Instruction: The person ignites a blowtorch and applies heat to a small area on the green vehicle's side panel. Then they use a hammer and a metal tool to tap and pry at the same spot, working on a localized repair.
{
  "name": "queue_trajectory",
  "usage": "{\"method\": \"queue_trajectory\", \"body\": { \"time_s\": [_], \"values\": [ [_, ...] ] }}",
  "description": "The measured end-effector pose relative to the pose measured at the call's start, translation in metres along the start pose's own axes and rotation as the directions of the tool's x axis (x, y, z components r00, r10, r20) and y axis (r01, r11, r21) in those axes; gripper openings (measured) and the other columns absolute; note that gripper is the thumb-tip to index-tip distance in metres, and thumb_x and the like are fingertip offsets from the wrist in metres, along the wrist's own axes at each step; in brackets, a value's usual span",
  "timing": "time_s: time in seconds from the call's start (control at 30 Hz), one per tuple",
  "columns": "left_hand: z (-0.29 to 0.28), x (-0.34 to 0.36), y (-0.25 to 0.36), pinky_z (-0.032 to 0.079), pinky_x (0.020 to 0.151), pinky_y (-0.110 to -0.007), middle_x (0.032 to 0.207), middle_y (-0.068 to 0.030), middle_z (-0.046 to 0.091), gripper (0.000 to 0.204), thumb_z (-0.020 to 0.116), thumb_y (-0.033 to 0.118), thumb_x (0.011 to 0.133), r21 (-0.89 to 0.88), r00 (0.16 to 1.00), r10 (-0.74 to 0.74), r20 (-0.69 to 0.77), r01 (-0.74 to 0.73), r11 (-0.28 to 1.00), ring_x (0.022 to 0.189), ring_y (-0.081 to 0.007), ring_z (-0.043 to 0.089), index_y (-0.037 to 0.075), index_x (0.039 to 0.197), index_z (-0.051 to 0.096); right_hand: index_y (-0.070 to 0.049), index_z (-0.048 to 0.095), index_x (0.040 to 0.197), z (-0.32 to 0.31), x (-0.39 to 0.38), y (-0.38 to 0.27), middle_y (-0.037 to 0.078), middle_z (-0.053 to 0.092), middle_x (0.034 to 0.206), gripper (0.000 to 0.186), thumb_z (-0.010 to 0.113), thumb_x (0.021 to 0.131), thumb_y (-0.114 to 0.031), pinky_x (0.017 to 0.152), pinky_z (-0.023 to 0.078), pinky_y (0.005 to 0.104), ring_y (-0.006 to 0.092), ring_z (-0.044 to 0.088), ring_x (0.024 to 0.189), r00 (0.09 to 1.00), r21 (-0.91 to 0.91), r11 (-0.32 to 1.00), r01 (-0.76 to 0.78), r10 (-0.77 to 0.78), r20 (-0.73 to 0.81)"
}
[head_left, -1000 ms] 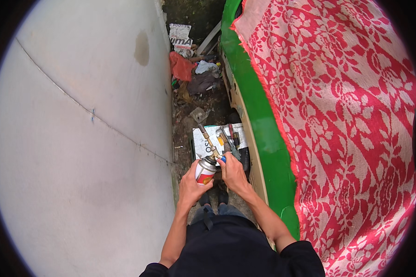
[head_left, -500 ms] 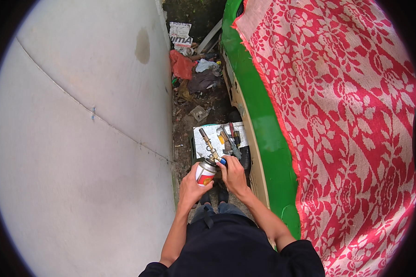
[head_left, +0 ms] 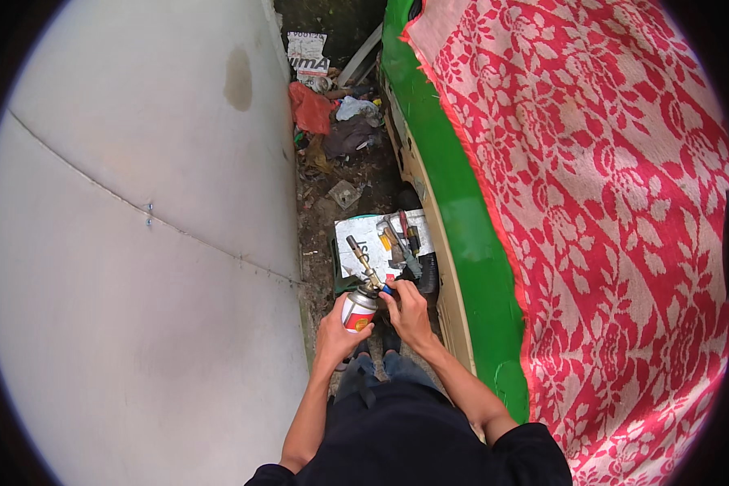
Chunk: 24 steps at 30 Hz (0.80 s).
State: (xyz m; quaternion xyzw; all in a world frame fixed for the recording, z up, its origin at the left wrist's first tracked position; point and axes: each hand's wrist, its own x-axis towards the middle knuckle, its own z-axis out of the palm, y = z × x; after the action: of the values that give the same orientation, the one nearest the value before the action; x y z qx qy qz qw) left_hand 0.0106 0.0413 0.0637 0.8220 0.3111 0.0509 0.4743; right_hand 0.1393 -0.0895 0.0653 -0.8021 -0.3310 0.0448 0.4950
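A white and red gas canister [head_left: 359,313] with a metal top is wrapped in the fingers of my left hand [head_left: 333,335]. On top of the canister sits a brass blowtorch head [head_left: 365,261], its tube slanting away from me and to the left. My right hand [head_left: 413,317] pinches the blue knob [head_left: 387,289] at the torch's right side between thumb and fingers. Part of the knob is hidden by those fingers. No flame shows at the nozzle.
Beyond my hands, several hand tools [head_left: 403,240] lie on a white printed sheet [head_left: 347,233]. A pale wall [head_left: 178,324] stands at left. At right is a green painted body panel [head_left: 462,202] under a red floral cloth [head_left: 591,202]. Litter [head_left: 348,134] covers the ground farther off.
The torch nozzle has dropped slightly toward me. My right fingers have shifted around the blue knob, which shows less now. Both hands keep their hold.
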Motion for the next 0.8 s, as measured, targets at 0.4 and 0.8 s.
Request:
{"method": "queue_trajectory", "body": {
  "time_s": [0.4,0.8],
  "values": [
    [0.046,0.042,-0.116,0.053,0.089,-0.037,0.11,-0.014,0.07,0.072,0.088,0.02,0.072,-0.332,0.998,-0.058,0.037,0.067,0.941,0.102,-0.0243,0.069,0.005,0.133,0.052,0.005,0.061,0.109,0.094,0.03,0.238,0.024,0.069,0.099,0.018,0.061,0.094,-0.005,0.079,0.054,0.0437,0.0383,0.069,0.089,0.914,-0.06,0.924,-0.378,0.383,0.138],
    [0.068,0.094,-0.182,0.051,0.094,-0.033,0.116,-0.008,0.064,0.082,0.09,0.02,0.069,-0.506,0.975,-0.158,0.158,0.218,0.835,0.105,-0.0172,0.064,0.0,0.137,0.048,0.004,0.048,0.135,0.218,0.096,0.371,0.03,0.051,0.131,0.052,0.058,0.084,0.006,0.099,0.047,0.0502,0.0481,0.052,0.118,0.95,-0.509,0.834,-0.215,0.299,0.088]
  ]
}}
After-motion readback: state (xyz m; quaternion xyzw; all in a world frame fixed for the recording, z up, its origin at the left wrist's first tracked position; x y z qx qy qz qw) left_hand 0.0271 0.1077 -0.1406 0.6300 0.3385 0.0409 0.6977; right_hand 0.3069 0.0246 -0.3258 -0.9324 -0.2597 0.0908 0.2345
